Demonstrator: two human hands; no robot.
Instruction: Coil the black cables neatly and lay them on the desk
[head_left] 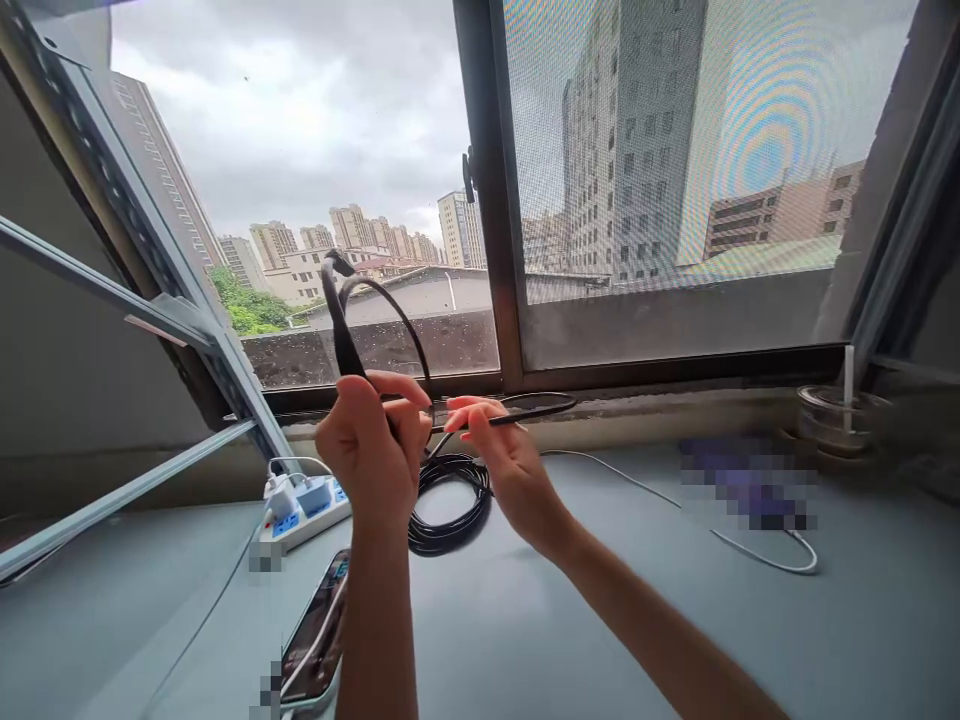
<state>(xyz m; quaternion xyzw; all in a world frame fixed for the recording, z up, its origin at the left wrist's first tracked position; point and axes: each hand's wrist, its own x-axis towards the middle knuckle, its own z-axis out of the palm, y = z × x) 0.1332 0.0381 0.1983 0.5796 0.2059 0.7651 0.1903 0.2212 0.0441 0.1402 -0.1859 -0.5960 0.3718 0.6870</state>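
A black cable [344, 342] is gripped by the left hand [375, 435] and pinched by the right hand [506, 465] near a coil [433, 542].

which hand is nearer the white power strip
Left. In the picture, the left hand is above and right of the white power strip; the right hand is farther right.

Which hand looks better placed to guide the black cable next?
Probably the right hand: it holds a thin stretch of the black cable, while the left hand is closed around a thicker upright part.
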